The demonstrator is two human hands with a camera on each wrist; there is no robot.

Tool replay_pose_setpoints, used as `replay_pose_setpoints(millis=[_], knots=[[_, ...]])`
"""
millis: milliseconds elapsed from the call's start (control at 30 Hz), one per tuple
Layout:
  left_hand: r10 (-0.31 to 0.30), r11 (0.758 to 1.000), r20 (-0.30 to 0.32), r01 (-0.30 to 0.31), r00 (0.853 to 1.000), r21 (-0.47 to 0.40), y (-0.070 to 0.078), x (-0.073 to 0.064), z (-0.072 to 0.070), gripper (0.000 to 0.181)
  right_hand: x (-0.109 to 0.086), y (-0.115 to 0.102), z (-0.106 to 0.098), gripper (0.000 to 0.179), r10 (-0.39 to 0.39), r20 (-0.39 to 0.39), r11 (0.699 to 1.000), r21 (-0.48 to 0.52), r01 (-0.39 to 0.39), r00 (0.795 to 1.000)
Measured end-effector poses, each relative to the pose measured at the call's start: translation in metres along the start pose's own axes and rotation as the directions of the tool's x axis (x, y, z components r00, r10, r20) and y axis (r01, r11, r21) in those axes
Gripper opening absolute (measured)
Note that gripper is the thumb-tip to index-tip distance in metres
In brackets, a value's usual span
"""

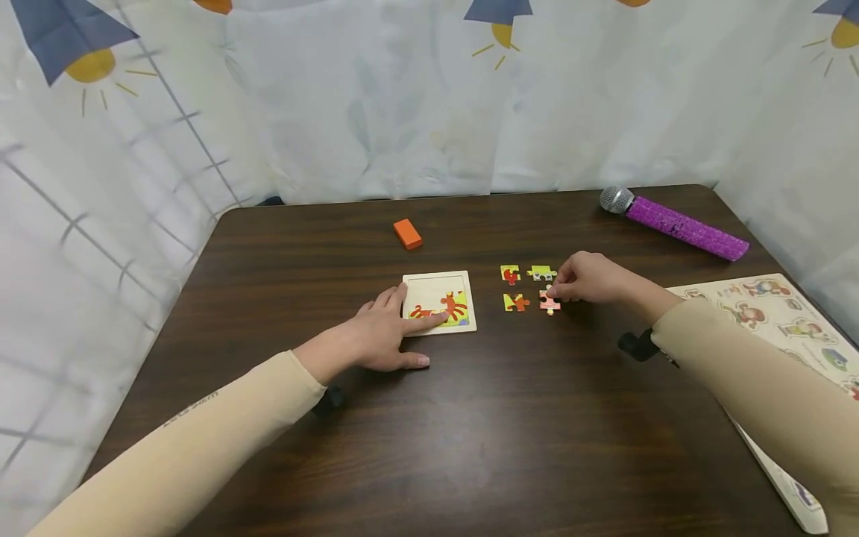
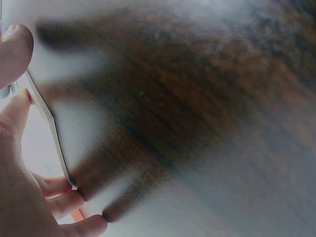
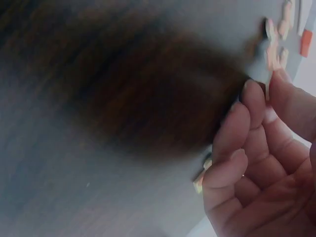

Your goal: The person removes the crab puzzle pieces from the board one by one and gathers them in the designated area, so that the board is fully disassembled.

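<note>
My left hand [image 1: 379,332] lies with fingers spread over the left side of a small wooden puzzle tray [image 1: 429,286]. Its index finger touches the joined pieces [image 1: 458,309] in the tray's lower part, which show an orange animal on yellow. In the left wrist view, fingertips meet the tray's edge [image 2: 60,153]. On the right, my right hand [image 1: 593,277] pinches the edge of a pink jigsaw piece [image 1: 549,305] at the table top. Beside it lie a yellow-green piece [image 1: 541,273], a yellow-and-red piece [image 1: 510,274] and a yellow-and-orange piece [image 1: 515,302].
An orange block [image 1: 407,234] lies behind the tray. A purple microphone [image 1: 684,227] rests at the back right. Under my right forearm, a large wooden picture board [image 1: 772,313] extends along the right edge of the dark table [image 1: 496,447]. Patterned curtains [image 1: 403,112] surround the table.
</note>
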State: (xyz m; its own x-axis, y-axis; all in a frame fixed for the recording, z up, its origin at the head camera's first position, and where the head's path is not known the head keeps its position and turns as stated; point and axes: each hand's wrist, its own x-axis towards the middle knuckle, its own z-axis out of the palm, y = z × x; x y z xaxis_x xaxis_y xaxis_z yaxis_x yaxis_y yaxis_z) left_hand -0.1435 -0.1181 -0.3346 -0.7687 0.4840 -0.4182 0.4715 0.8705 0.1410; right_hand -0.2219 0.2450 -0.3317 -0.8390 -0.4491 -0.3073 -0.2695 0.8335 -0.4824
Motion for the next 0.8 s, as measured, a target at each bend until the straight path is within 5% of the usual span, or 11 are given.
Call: replay_pose_setpoints(millis=[800], knots=[[0.008,1.000,-0.004,-0.008,1.000,-0.002,-0.0001,-0.0010,-0.0005,0.073,0.0006,-0.0039,0.0101,0.020,-0.022,-0.074,0.997,-0.069,0.017,0.997]])
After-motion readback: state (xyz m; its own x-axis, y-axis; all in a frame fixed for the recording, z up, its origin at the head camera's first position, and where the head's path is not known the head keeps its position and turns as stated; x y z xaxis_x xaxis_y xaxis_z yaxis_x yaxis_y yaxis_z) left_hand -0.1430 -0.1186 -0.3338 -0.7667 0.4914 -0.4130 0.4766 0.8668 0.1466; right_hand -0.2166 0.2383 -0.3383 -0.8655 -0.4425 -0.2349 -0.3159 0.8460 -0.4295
